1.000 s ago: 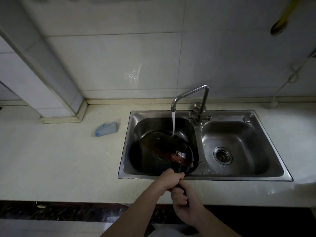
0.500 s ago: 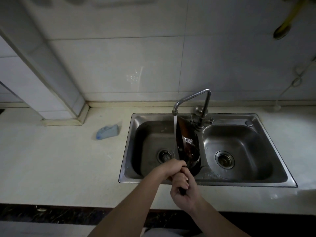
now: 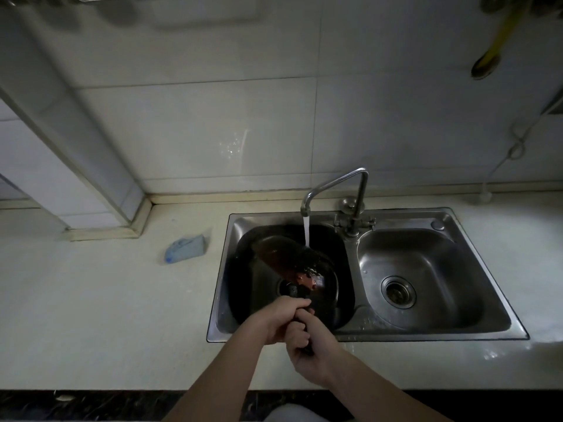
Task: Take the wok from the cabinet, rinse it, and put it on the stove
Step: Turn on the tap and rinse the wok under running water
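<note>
The dark wok (image 3: 292,263) hangs tilted in the left basin of the steel double sink (image 3: 441,217), its inside turned up and to the right. Water from the faucet (image 3: 335,187) runs onto its upper rim and splashes across it. Both hands grip its black handle at the sink's front edge: my left hand (image 3: 281,318) nearer the wok, my right hand (image 3: 310,345) just behind it. Most of the handle is hidden by the fingers. No stove or cabinet is in view.
A blue cloth or sponge (image 3: 185,249) lies on the pale counter (image 3: 106,300) left of the sink. The right basin (image 3: 426,269) holds only its drain. A tiled wall stands behind, a tiled pillar at left, and a yellow-handled utensil (image 3: 490,53) hangs top right.
The wok has swung from standing on edge near the sink's divider to a broad tilt over the left basin, under the stream. Both hands kept their grip on the handle.
</note>
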A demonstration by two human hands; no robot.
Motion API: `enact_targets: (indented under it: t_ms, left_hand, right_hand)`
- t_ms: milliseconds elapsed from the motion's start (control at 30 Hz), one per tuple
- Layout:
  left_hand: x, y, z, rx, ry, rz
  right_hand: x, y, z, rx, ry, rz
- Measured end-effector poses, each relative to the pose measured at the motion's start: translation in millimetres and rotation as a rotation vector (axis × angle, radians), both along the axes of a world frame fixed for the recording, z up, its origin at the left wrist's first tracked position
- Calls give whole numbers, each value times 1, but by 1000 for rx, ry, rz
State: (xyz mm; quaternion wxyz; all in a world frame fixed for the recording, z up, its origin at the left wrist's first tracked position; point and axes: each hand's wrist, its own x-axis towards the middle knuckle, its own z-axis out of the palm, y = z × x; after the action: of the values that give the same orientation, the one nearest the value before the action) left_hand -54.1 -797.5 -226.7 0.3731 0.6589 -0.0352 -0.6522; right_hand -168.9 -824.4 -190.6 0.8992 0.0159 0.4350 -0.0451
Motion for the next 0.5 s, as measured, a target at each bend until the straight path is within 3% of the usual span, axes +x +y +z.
enact_targets:
  t_ms: [167,300,500]
  left_hand:
    - [11,-9,7,5,4,134]
    - [18,-18,11,-73,84,282]
    - [34,-56,45,-192,183,399]
  right_hand:
    - [21,-16,17,-181,141,136]
    - [35,-39,28,-242,138,223]
    - [72,-91,40,-106,-19,115]
